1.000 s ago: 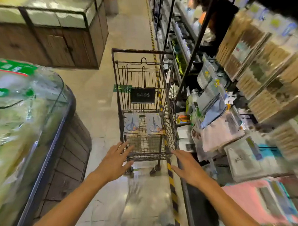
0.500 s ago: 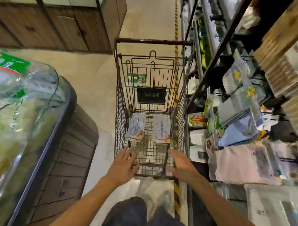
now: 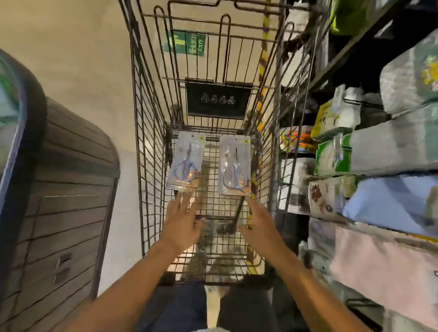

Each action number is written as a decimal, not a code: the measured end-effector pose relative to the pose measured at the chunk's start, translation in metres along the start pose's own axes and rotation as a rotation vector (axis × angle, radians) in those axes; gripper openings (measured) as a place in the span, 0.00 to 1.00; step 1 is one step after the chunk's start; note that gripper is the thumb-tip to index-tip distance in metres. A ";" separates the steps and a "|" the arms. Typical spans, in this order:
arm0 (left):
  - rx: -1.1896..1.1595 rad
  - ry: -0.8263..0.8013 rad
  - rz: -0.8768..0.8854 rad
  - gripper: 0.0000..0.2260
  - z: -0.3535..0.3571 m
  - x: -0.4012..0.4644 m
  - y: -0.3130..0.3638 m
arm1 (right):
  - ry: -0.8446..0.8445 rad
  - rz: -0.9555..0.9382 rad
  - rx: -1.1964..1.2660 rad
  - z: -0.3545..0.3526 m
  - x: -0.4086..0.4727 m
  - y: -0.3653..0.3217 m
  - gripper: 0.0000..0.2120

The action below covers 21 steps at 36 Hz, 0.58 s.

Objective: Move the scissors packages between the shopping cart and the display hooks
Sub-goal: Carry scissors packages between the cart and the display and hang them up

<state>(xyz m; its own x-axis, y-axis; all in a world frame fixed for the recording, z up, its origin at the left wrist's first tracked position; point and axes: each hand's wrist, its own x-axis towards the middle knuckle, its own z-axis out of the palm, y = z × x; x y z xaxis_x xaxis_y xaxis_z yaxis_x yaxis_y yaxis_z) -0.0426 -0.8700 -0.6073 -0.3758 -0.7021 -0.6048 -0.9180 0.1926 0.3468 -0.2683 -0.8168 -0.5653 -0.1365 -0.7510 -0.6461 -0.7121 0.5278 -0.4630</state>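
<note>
A: Between the freezer [image 3: 70, 210] on the left and the shelves [image 3: 386, 171] on the right stands the cart [image 3: 139, 143], and the person looks straight down into it.

B: Where are the scissors?

A: Two packs lie flat on the wire floor of the cart, side by side but apart. The left pack [image 3: 185, 163] is near the left wall, and the right pack [image 3: 235, 166] is near the right wall. Each one is a card with a clear blister over blue-handled scissors.

B: And the hands?

A: Both are inside the cart, just before the packs. The left hand [image 3: 183, 223] is spread with straight fingers, and its tips are very near the lower edge of the left pack; I cannot tell if they touch it. The right hand [image 3: 259, 223] is also flat and holds nothing, close to the lower corner of the right pack.

B: How will a pack handle?

A: I judge it light and rather stiff, with smooth plastic that may slip. Because it lies flat on the wire, I would lift one edge first, then pinch the card border beside the blister. The top with the hanging hole should stay free for the hook.
</note>
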 end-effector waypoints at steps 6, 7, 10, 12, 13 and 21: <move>-0.044 -0.009 -0.006 0.31 0.007 0.055 -0.022 | 0.064 0.106 0.118 0.032 0.073 0.012 0.34; -0.051 -0.014 -0.016 0.31 0.010 0.063 -0.025 | 0.075 0.132 0.155 0.038 0.085 0.016 0.34; -0.058 -0.018 -0.036 0.30 0.019 0.084 -0.032 | 0.133 0.213 0.278 0.056 0.124 0.030 0.30; -0.051 -0.014 -0.029 0.31 0.027 0.097 -0.037 | 0.197 0.240 0.293 0.064 0.148 0.037 0.27; -0.046 -0.024 -0.019 0.31 0.032 0.103 -0.040 | 0.229 0.263 0.292 0.067 0.159 0.040 0.25; -0.039 0.007 0.000 0.34 0.052 0.132 -0.060 | 0.315 0.376 0.325 0.087 0.244 0.051 0.37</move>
<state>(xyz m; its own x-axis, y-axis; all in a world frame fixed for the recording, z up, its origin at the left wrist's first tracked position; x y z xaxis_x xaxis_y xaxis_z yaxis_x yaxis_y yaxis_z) -0.0438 -0.9387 -0.7452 -0.3744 -0.7068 -0.6002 -0.9124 0.1655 0.3743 -0.2782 -0.9387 -0.7998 -0.5727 -0.5440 -0.6133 -0.3341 0.8381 -0.4314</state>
